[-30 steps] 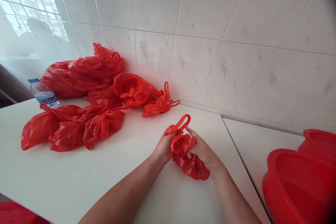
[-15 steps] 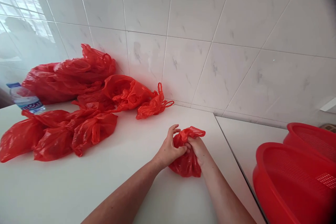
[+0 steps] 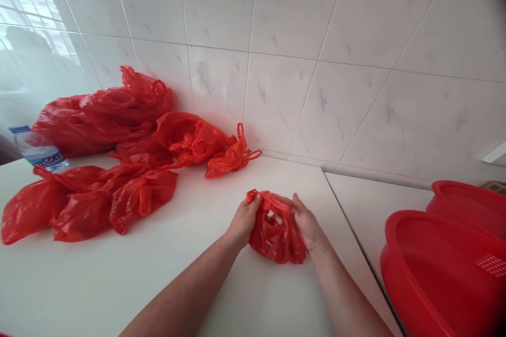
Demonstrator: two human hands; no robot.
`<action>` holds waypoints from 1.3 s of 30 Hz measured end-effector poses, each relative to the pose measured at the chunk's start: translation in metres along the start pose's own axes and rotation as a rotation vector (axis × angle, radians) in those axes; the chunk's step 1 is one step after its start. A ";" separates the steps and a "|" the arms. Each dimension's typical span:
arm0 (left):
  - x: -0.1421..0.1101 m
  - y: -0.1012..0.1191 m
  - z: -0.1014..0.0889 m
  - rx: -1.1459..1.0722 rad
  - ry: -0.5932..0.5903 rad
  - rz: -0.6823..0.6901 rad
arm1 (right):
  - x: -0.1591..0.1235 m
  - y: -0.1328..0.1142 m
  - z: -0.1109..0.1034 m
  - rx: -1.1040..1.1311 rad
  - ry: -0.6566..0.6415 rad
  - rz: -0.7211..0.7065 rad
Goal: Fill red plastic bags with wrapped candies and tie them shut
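Note:
A red plastic bag (image 3: pixel 279 242) rests low over the white table between my two hands, its bottom full and wrinkled. My left hand (image 3: pixel 244 221) pinches the bag's upper left edge, thumb on top. At the right side, my right hand (image 3: pixel 310 227) holds the bag with its fingers partly hidden in the red plastic, and its thumb sticks up. A gap in the plastic shows near the top, with fingertips visible through it. What lies inside the bag cannot be made out.
Several knotted red bags (image 3: pixel 83 216) lie at the left, with a larger heap of red bags (image 3: pixel 106 121) behind against the tiled wall (image 3: pixel 221 5). A water bottle (image 3: pixel 41 150) stands far left. Red plastic baskets (image 3: pixel 419 268) sit at the right, past a table seam (image 3: pixel 356 234).
My left hand has moved from the bag's side to grip its upper left edge. My right hand has shifted right and loosened from the bunched top, which is now spread wider with a gap.

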State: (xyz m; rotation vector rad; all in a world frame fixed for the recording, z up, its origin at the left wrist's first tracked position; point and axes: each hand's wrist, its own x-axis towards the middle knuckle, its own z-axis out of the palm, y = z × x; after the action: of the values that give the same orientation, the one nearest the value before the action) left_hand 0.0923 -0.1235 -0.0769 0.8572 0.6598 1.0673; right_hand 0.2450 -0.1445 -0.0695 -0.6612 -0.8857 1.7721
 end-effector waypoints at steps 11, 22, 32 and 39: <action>-0.005 0.003 0.007 0.250 0.043 0.200 | 0.012 0.013 0.001 -0.696 0.456 -0.246; -0.012 -0.008 0.021 0.468 0.101 0.378 | 0.007 0.001 -0.022 -0.268 0.240 -0.148; -0.010 -0.002 0.015 0.666 0.094 0.593 | 0.009 -0.009 -0.071 -0.263 0.597 -0.372; -0.024 0.028 0.019 0.597 -0.053 0.515 | 0.011 -0.015 -0.108 -0.557 0.991 -0.507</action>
State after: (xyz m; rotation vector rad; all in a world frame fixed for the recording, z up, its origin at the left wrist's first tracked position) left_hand 0.0858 -0.1447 -0.0418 1.6301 0.7451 1.3180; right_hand 0.3323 -0.1025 -0.1207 -1.3611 -0.7202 0.5700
